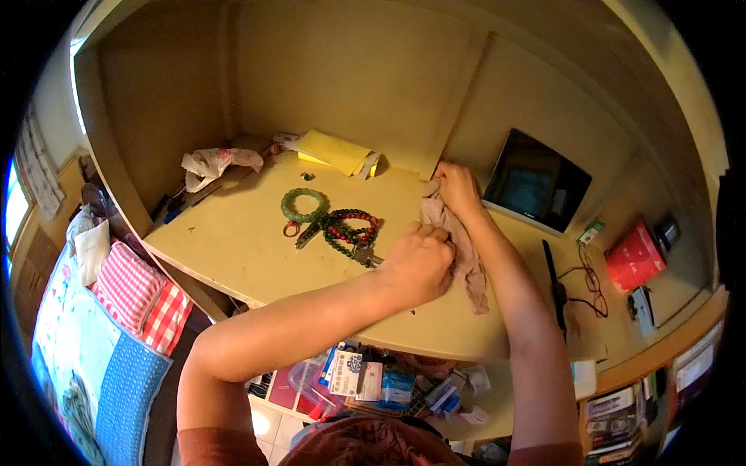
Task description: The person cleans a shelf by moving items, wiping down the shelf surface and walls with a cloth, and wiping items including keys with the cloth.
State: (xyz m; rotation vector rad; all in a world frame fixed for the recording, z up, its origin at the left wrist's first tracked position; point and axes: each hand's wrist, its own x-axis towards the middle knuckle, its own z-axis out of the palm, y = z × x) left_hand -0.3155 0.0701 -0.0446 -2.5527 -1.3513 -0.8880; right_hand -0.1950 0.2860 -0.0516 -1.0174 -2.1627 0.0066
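A crumpled pinkish-beige cloth (pixel 468 268) lies along the shelf surface. My right hand (pixel 457 189) is closed around its far end, by the back panel. My left hand (pixel 420 260) is curled into a fist on the cloth's left side, gripping its edge; the fingertips are hidden. Beside the left wrist lies a metal key (pixel 367 255). It touches a strand of dark green and red beads (pixel 342 225). A green bead bracelet (pixel 304 205) and a small brown ring (pixel 291 229) lie further left.
A yellow envelope (pixel 330 151) and a crumpled plastic bag (pixel 220 165) sit at the back left. On the right are a tablet (pixel 538 181), eyeglasses (pixel 594 283) and a red cup (pixel 636 256). An open drawer of boxes (pixel 344 371) is below the front edge.
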